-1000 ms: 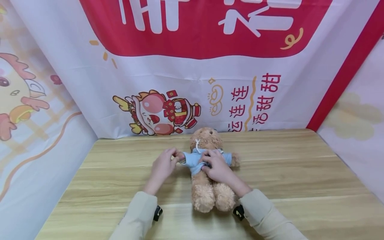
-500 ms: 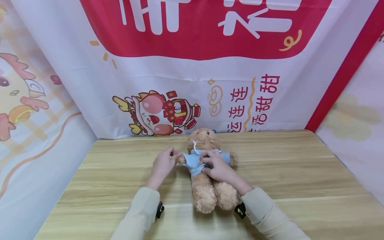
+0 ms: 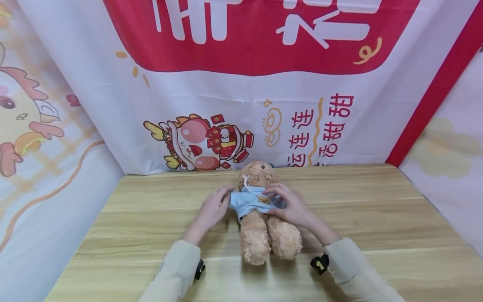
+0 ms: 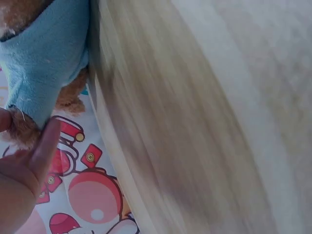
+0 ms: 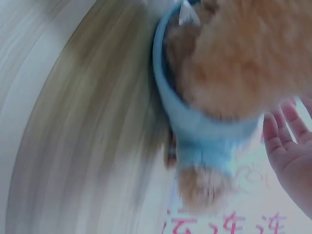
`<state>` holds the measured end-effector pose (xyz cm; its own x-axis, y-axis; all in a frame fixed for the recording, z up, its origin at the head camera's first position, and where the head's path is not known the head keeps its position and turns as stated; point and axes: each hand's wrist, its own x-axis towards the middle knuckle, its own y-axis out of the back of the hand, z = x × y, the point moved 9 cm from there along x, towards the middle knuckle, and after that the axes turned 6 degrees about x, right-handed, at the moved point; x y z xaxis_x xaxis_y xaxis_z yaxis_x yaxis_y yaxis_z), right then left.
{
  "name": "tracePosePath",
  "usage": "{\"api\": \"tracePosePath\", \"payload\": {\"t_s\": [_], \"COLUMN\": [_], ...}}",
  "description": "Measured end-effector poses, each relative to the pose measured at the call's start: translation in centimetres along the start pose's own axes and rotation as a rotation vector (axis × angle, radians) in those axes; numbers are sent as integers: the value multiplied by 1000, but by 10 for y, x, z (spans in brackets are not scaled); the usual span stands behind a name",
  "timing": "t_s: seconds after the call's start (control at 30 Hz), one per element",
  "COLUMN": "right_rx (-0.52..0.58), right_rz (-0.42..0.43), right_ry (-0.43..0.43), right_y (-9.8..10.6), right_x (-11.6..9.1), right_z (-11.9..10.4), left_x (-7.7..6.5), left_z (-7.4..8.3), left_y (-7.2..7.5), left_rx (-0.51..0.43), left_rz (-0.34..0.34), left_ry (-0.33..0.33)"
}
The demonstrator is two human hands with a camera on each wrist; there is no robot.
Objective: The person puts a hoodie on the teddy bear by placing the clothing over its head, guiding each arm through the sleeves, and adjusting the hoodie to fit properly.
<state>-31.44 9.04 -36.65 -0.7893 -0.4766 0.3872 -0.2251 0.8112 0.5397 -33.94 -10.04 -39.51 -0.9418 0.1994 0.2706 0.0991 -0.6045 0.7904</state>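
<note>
A light-brown teddy bear (image 3: 254,235) in a light-blue shirt (image 3: 245,203) lies on its back, head toward the far edge. The left hand (image 3: 216,205) is at the sleeve end on the view's left. In the left wrist view, the thumb and a finger of the left hand (image 4: 27,170) hold the furry paw (image 4: 22,129) from both sides. Over the shirt's other side, the right hand (image 3: 292,205) has its fingers loosely bent, partly covering the shirt and that arm. In the right wrist view, the right hand (image 5: 292,151) is beside the bear, its fingers apart and holding nothing.
The bear lies on a wood-grain table (image 3: 151,226). A white and red printed cloth (image 3: 256,92) hangs along its far edge, with more printed cloth at both sides. A white cord (image 3: 246,182) shows at the bear's neck.
The right hand has come off the middle of the shirt and moved right, uncovering a small bear print. The left hand has shifted slightly right, from the paw toward the sleeve end.
</note>
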Motion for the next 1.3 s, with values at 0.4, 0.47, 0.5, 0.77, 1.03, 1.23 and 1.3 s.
{"api": "tracePosePath", "payload": {"t_s": [0.4,0.47,0.5,0.77,1.03,1.23,1.3], "right_rx": [-139,-189,-214,-352,-80,-25,-23], "right_rz": [-6,-11,-15,6,41,-39,-88], "right_ry": [-44,-16,-13,21,-103,-96,-88], "right_y": [11,9,8,6,12,11,8], "right_x": [-20,-20,-19,-15,-20,-26,-28], "right_z": [7,4,4,0,9,13,13], "left_x": [-24,-26,-26,-26,-29,-32,-32], "left_z": [69,71,69,61,50,44,41], "left_y": [12,6,3,-3,-8,-11,-12], "left_rx": [175,195,200,220,53,-17,-18], "left_rz": [197,143,114,77,-76,-217,-250], "left_ry": [-474,-496,-487,-446,-353,-334,-332]}}
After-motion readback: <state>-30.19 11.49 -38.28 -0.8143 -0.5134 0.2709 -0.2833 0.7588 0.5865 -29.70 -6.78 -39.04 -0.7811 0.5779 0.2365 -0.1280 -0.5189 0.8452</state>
